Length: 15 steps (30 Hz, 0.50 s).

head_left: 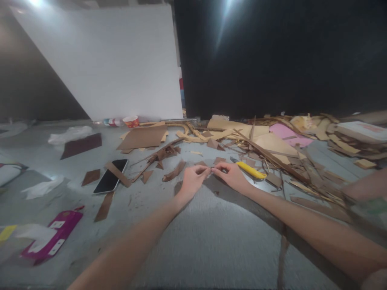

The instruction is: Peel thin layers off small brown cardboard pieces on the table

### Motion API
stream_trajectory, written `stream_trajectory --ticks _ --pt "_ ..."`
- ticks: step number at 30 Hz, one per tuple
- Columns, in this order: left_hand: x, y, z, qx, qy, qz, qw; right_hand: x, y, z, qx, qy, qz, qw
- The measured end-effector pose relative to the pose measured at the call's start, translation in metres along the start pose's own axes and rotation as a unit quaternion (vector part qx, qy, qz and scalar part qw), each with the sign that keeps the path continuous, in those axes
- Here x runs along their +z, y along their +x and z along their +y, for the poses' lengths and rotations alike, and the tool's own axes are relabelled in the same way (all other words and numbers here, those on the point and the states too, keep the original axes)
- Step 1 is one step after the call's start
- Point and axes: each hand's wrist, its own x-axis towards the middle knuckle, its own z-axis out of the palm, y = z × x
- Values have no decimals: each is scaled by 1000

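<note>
Both my arms reach forward over a grey floor (205, 237). My left hand (193, 179) and my right hand (228, 175) meet fingertip to fingertip, each pinched on a small brown cardboard piece (211, 170) held between them. A yellow utility knife (250, 170) lies just right of my right hand. A torn brown cardboard scrap (173, 172) lies just left of my left hand.
A black phone (110, 181) lies to the left under a cardboard strip. A heap of cardboard offcuts (272, 141) and a pink sheet (287, 135) fill the right. A magenta packet (53, 237) sits at near left. A white board (121, 60) leans at the back beside a paper cup (131, 121).
</note>
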Motion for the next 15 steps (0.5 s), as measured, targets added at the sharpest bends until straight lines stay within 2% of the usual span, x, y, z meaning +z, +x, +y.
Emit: stream_trajectory --ticks 7,15 --pt "3 -3 1 4 10 -13 1000 0 0 5 15 22 25 999" --pt "1 -1 -1 4 2 -27 1000 -1 1 5 11 30 25 999"
